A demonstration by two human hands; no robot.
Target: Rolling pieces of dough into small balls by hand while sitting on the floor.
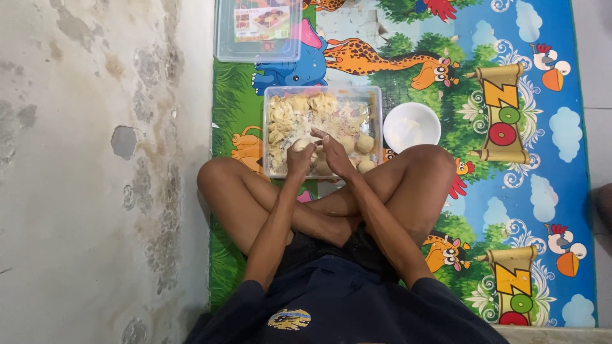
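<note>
A colourful animal-print mat [535, 191] is covering the floor, with a stained grey wall [95, 172] running along at nine o'clock. A person is sitting cross-legged on the mat, knees spreading toward eight and four o'clock. At the centre, a clear plastic tub [376, 114] is resting just ahead of the shins; a ragged mass of pale dough [293, 118] is filling its ten o'clock half, and several rolled dough balls [364, 144] are sitting at its five o'clock corner. A lidded clear container [258, 32] is lying at twelve o'clock, well apart. A small white bowl [411, 126], holding something pale, is standing just beside the tub at three o'clock. Over the tub's near edge, the left hand [299, 156] and right hand [335, 153] are pressing together, cupping a dough lump [299, 144] between the palms.
</note>
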